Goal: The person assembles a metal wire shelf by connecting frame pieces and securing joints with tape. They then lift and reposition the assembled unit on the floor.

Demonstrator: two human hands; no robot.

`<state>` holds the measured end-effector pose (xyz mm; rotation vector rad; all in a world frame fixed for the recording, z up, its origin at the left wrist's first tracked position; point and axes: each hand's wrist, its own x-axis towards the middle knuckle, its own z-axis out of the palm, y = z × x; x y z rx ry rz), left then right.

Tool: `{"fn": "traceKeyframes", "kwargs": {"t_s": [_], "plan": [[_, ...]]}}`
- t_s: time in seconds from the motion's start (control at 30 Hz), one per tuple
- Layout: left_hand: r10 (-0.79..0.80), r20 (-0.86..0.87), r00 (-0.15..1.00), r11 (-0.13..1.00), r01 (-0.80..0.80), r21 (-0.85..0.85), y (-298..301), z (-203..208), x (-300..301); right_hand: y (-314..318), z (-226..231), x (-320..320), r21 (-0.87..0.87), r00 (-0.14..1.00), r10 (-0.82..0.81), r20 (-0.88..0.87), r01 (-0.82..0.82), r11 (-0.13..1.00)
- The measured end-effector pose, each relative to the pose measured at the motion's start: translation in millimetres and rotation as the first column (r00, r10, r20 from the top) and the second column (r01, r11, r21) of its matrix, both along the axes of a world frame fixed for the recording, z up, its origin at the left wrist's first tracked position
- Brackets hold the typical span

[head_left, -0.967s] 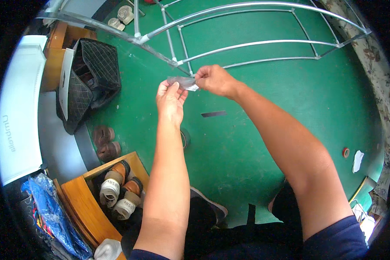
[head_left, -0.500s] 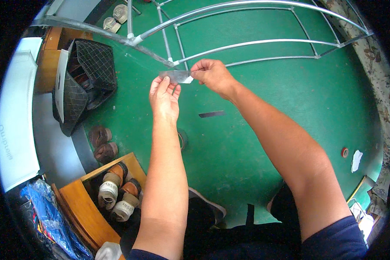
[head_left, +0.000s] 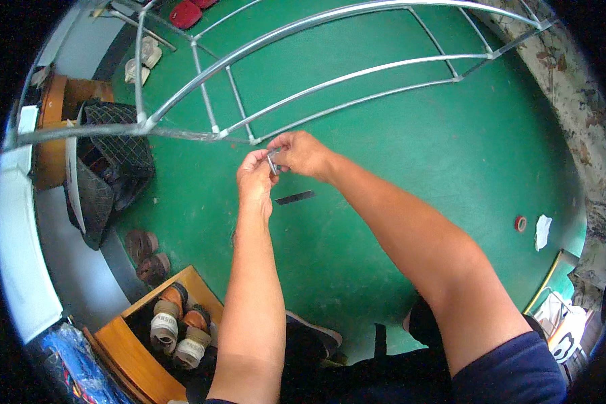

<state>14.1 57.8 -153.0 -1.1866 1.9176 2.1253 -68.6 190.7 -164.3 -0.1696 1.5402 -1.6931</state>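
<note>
In front of me, both hands meet over the green floor, just below the near lower corner of a metal tube frame. My left hand pinches a small silver-grey strip from the left. Closed around its other side are the fingers of my right hand. The strip stands nearly edge-on, and much of it is hidden by the fingers. A flat dark strip lies on the floor just below my hands.
At left lie a black quilted bag and brown shoes. A wooden box with shoes stands lower left. A roll of tape and white paper lie at right. White shoes rest beyond the frame.
My hands have drawn closer together. The silver-grey strip, earlier stretched flat between them, is now turned edge-on or folded. The view has shifted, so the tube frame appears lower and further left.
</note>
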Motion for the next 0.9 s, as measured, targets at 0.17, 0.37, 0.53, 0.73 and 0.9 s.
{"fn": "traceKeyframes", "kwargs": {"t_s": [0.17,0.37,0.53,0.73,0.9], "plan": [[0.039,-0.003,0.999,0.997,-0.038,0.072,25.7,-2.8,-2.2,21.7,-10.6,0.7,0.246,0.984,0.000,-0.178,0.044,0.968],[0.055,0.056,0.997,0.951,-0.070,0.301,83.7,44.4,23.1,71.4,72.4,28.5,0.676,0.991,0.019,-0.136,0.079,0.732],[-0.150,0.123,0.981,0.941,0.104,0.321,155.6,136.6,49.1,156.6,180.9,59.0,0.739,0.993,-0.090,0.076,0.004,0.673],[-0.351,0.374,0.858,0.919,0.238,0.315,199.8,279.2,58.4,215.4,304.5,116.7,0.613,0.952,-0.300,0.053,0.206,0.762],[-0.511,0.451,0.732,0.860,0.431,0.274,226.5,412.0,72.9,264.2,411.6,162.0,0.410,0.951,-0.306,0.040,0.264,0.873]]}}
